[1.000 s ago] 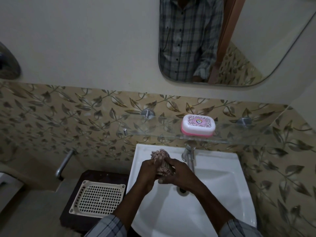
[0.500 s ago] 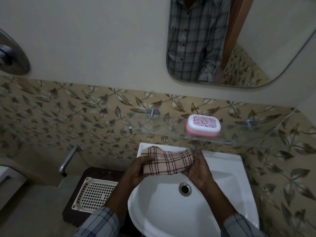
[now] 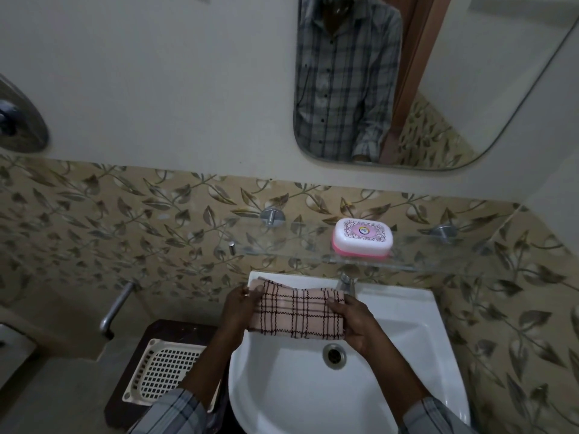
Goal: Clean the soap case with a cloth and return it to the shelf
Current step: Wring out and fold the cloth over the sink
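Soap case [image 3: 362, 241], white lid over a pink base, sits closed on the glass shelf [image 3: 282, 245], toward the shelf's right half, between the two round metal brackets [image 3: 272, 216] that pin the shelf to the leaf-patterned tile wall [image 3: 94, 220]. Neither hand touches it.

Below the shelf, both hands hold a pink checked cloth [image 3: 297, 311] stretched flat over the back of the white sink [image 3: 297, 396]. The left hand [image 3: 239, 303] has its grip clamped on the cloth's left end, thumb on top. The right hand [image 3: 354, 321] has its grip clamped on the right end, fingers curled round the edge.

The chrome tap [image 3: 347, 283] rises just behind the cloth's right end, directly between the right hand and the soap case above. The shelf's front edge juts out over the back rim of the sink, so it lies across the way up from the hands to the case. The drain [image 3: 334, 356] lies in the basin just below the cloth.

To the left of the sink a white perforated tray [image 3: 163, 374] rests on a dark stand [image 3: 163, 328], and a metal pipe [image 3: 116, 305] comes out of the tiles nearby. A mirror [image 3: 470, 73] hangs on the plain wall above the shelf and reflects a checked shirt.
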`<state>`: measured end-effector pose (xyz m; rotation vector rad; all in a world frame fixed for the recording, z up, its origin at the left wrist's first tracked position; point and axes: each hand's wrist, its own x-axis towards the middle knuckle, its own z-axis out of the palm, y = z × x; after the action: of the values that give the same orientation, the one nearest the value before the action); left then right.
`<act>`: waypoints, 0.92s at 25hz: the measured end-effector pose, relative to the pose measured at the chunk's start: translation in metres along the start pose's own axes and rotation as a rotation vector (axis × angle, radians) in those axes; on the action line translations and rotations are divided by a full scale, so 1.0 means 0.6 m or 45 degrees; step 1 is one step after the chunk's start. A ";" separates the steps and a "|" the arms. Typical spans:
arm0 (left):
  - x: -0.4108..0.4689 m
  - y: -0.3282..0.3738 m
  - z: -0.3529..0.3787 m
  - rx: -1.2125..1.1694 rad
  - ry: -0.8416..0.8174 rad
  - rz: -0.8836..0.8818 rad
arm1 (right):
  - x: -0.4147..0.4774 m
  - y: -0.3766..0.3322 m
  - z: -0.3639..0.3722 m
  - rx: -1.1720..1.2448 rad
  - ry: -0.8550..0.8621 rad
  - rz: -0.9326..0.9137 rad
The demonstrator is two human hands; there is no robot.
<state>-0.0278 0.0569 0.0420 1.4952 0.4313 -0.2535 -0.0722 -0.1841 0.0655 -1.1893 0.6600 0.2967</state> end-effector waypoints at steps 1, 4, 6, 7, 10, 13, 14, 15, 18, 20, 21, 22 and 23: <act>-0.003 0.000 0.004 0.040 0.055 0.038 | -0.001 0.003 0.004 0.012 0.001 -0.026; 0.001 0.009 -0.003 -0.086 0.040 -0.098 | 0.000 0.003 0.010 0.134 -0.008 -0.025; 0.003 0.014 -0.021 -0.152 -0.041 -0.157 | 0.005 0.002 0.005 0.169 -0.055 0.083; 0.005 0.015 -0.032 -0.136 -0.062 -0.147 | 0.010 0.004 0.005 0.142 -0.060 0.115; 0.006 0.016 -0.067 -0.056 -0.037 -0.102 | 0.023 0.018 0.037 -0.052 -0.010 0.052; 0.026 0.022 -0.123 -0.017 0.032 -0.117 | 0.038 0.026 0.105 -0.228 0.017 0.007; 0.034 0.028 -0.151 -0.012 0.069 -0.114 | 0.044 0.031 0.134 -0.251 0.004 0.019; 0.042 0.035 -0.177 -0.010 0.094 -0.098 | 0.047 0.033 0.158 -0.249 -0.016 0.020; 0.071 0.050 -0.270 0.021 0.163 -0.064 | 0.066 0.059 0.241 -0.206 -0.122 0.012; 0.093 0.033 -0.330 0.051 0.208 -0.071 | 0.084 0.100 0.293 -0.199 -0.168 0.017; 0.102 0.016 -0.355 0.070 0.235 -0.069 | 0.094 0.127 0.317 -0.216 -0.180 0.035; 0.112 -0.007 -0.378 0.099 0.264 -0.061 | 0.107 0.159 0.341 -0.248 -0.184 0.050; 0.123 -0.040 -0.400 0.147 0.310 -0.050 | 0.120 0.198 0.363 -0.290 -0.173 0.072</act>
<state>-0.0004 0.3010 -0.0160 1.6391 0.6502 -0.1292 -0.0118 0.0511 -0.0219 -1.3557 0.5519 0.5058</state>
